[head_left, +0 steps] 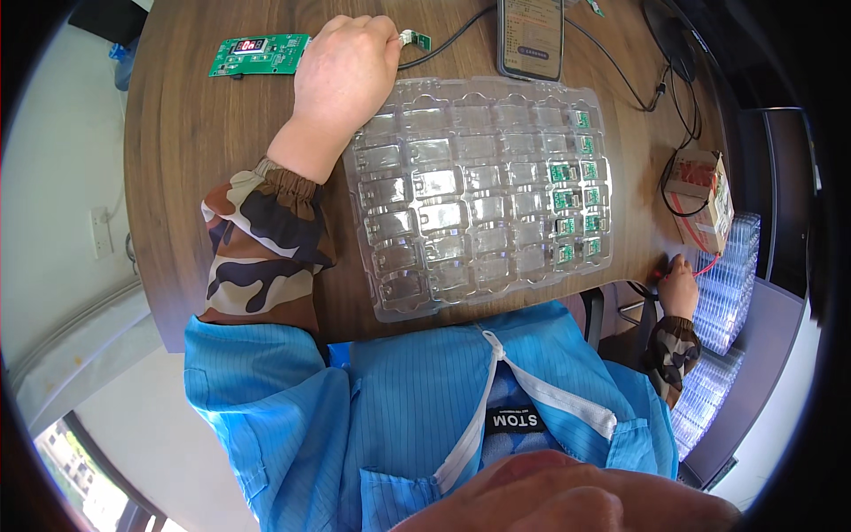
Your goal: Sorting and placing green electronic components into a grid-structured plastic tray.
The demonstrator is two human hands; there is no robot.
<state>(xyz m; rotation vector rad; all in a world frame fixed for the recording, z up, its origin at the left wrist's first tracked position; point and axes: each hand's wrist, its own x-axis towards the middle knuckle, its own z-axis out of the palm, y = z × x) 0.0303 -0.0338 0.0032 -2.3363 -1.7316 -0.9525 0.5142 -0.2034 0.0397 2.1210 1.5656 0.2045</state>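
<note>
My left hand (347, 66) is closed at the far side of the table, its fingertips at a small green circuit board (424, 42) with a whitish end. Under its wrist side, a larger green circuit board (259, 55) with a lit red display sticks out to the left; the hand hides its right end. My right hand (679, 290) is low at the table's right edge, fingers closed around a thin red wire (708, 265). Between the hands lies a clear plastic tray (483, 306) of pockets; several small green boards (565, 199) fill pockets in its two right columns.
A phone (530, 40) with a lit screen lies beyond the tray. Black cables (612, 75) run across the table to the right. A cardboard box (700, 199) stands at the right edge, beside stacked clear trays (727, 284). Another small green piece (596, 7) lies at the far edge.
</note>
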